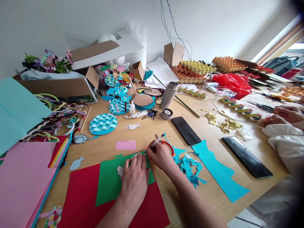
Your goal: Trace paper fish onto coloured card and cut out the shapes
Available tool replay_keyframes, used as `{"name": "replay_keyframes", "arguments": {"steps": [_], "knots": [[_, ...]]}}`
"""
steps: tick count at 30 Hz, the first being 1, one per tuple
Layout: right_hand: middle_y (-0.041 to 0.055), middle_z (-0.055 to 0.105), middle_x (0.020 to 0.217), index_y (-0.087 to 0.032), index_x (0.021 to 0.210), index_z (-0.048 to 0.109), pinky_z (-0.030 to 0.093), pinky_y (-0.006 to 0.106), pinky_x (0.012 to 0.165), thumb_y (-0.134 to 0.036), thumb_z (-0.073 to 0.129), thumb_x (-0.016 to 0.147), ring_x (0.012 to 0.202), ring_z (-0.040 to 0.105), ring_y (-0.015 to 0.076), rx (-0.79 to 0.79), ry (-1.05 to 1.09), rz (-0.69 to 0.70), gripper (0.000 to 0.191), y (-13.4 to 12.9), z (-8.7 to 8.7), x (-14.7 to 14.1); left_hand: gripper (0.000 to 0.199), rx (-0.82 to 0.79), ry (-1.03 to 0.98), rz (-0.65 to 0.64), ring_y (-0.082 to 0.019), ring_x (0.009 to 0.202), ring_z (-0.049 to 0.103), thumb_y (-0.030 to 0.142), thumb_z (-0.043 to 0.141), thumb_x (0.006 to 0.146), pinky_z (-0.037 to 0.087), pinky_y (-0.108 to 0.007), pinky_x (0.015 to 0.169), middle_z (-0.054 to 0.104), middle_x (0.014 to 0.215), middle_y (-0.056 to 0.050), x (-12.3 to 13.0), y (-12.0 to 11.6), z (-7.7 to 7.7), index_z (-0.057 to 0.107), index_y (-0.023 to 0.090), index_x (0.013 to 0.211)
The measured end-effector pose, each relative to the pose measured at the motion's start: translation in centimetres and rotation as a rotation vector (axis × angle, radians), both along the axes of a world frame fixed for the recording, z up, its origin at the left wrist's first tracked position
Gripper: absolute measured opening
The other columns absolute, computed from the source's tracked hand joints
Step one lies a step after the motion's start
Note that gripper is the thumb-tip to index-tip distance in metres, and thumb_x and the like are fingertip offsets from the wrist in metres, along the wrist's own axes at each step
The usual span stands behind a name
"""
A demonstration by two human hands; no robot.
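My left hand (135, 180) lies flat, fingers stretched, on a sheet of green paper (106, 183) and presses down a white paper fish (120, 171) that is partly covered by the fingers. Under the green paper is a larger red sheet (82, 196). In my right hand (161, 155) is a pen (157, 140), its tip down at the green sheet's upper right edge. Red-handled scissors (170, 147) lie beside that hand, partly hidden by it. A pink paper piece (125, 145) rests just beyond the green sheet.
Blue paper scraps (190, 166) and a black phone (186, 130) lie to the right, with a second phone (247, 156) farther out. A metal bottle (169, 95) stands upright behind. Colored sheets (26, 177) are stacked at left. Another person's hands (288, 114) are at far right.
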State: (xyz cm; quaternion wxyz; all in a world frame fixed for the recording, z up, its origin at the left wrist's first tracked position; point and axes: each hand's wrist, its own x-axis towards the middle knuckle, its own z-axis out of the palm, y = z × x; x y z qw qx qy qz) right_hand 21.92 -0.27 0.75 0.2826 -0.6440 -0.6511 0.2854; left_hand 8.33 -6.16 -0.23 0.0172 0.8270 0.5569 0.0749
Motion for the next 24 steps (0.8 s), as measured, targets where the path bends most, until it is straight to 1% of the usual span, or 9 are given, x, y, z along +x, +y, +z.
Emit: {"name": "replay_keyframes", "arguments": {"steps": [7, 13, 24], "knots": [[-0.0019, 0.056, 0.054, -0.020, 0.065, 0.052, 0.035, 0.022, 0.049, -0.018, 0.053, 0.075, 0.050, 0.050, 0.0125, 0.000, 0.042, -0.025, 0.010, 0.10, -0.29, 0.12, 0.036, 0.027, -0.004, 0.002, -0.027, 0.107, 0.056, 0.025, 0.049, 0.092, 0.042, -0.045, 0.089, 0.062, 0.125, -0.011, -0.10, 0.15, -0.39, 0.057, 0.015, 0.125], [-0.0009, 0.057, 0.056, -0.020, 0.065, 0.053, 0.036, 0.022, 0.050, -0.019, 0.053, 0.074, 0.051, 0.051, 0.0128, -0.007, 0.077, -0.029, 0.009, 0.19, -0.56, 0.19, 0.036, -0.006, -0.003, 0.005, -0.027, 0.110, 0.055, 0.026, 0.048, 0.092, 0.041, -0.047, 0.092, 0.062, 0.126, -0.012, -0.03, 0.20, -0.32, 0.058, 0.014, 0.125], [-0.0002, 0.060, 0.058, -0.020, 0.064, 0.052, 0.038, 0.022, 0.051, -0.021, 0.053, 0.075, 0.052, 0.055, 0.0134, 0.016, 0.070, -0.056, 0.011, 0.35, -1.01, 0.36, 0.038, 0.039, -0.011, -0.007, -0.027, 0.108, 0.055, 0.027, 0.047, 0.093, 0.040, -0.046, 0.090, 0.062, 0.125, -0.011, -0.15, 0.11, -0.43, 0.055, 0.018, 0.129]]}}
